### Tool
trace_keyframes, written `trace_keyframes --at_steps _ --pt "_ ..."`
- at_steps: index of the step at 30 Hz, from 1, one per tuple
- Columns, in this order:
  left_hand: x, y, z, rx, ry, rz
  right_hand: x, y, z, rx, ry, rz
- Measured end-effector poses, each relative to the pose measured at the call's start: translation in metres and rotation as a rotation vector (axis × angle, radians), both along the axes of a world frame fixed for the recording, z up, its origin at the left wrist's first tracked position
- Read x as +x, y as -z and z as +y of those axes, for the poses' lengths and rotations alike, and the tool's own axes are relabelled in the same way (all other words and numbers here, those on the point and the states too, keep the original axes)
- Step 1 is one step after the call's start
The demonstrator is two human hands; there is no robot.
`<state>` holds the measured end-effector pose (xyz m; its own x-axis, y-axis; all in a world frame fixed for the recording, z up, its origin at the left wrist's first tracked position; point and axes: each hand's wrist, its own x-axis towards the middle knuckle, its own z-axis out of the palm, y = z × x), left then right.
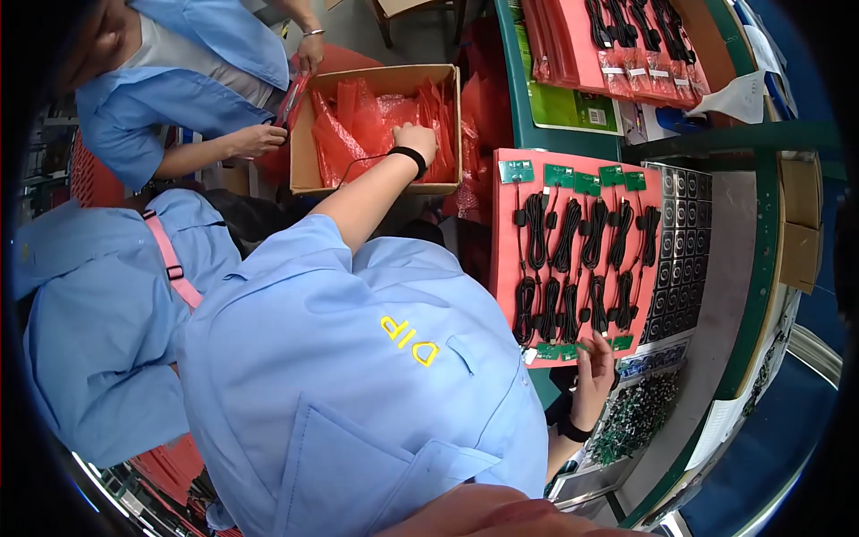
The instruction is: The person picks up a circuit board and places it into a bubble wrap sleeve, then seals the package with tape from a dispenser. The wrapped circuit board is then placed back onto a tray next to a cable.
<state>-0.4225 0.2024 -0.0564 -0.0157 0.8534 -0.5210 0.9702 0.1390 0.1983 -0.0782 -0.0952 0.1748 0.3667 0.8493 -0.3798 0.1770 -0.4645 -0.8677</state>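
My left hand (416, 143) reaches into a cardboard box (376, 73) of red bubble-wrap bags (358, 125). Its fingers curl down onto a red bag, partly hidden from view. At the lower right, my right hand (592, 376) is by the near edge of a pink foam sheet (506, 268), fingers raised and apart, with nothing visible between them. Rows of coiled black cables (565, 234) lie on that sheet, joined to small green circuit boards (559, 175) along its far and near edges.
A co-worker (206, 89) at the upper left holds a red bag (291, 98). Another person (107, 313) in blue stands at the left. Beside the foam sheet lie a black tray of square parts (680, 242) and a heap of small green parts (635, 416). Bagged cables (640, 72) lie beyond.
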Motion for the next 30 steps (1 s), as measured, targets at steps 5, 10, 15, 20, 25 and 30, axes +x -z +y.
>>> trace_keyframes --at_steps 5,10,15,20,25,30 --pt "-0.011 0.083 0.037 0.188 -0.364 -0.121 0.006 -0.038 0.016 -0.058 0.058 -0.054" --pt "-0.017 0.083 0.071 0.117 -0.188 -0.225 -0.02 -0.044 0.048 -0.049 0.172 0.016" --pt "-0.036 0.014 0.084 0.34 0.43 0.081 -0.039 -0.031 0.082 -0.045 0.153 0.058" --pt "-0.049 -0.053 0.096 0.404 0.59 0.194 -0.041 -0.023 0.1 0.007 0.132 0.106" --pt "-0.006 -0.158 0.093 0.236 0.349 -0.547 -0.044 -0.017 0.106 0.065 0.103 0.055" --pt "0.099 -0.228 0.057 0.051 0.81 -0.982 -0.056 -0.036 0.143 0.426 -0.016 -0.365"
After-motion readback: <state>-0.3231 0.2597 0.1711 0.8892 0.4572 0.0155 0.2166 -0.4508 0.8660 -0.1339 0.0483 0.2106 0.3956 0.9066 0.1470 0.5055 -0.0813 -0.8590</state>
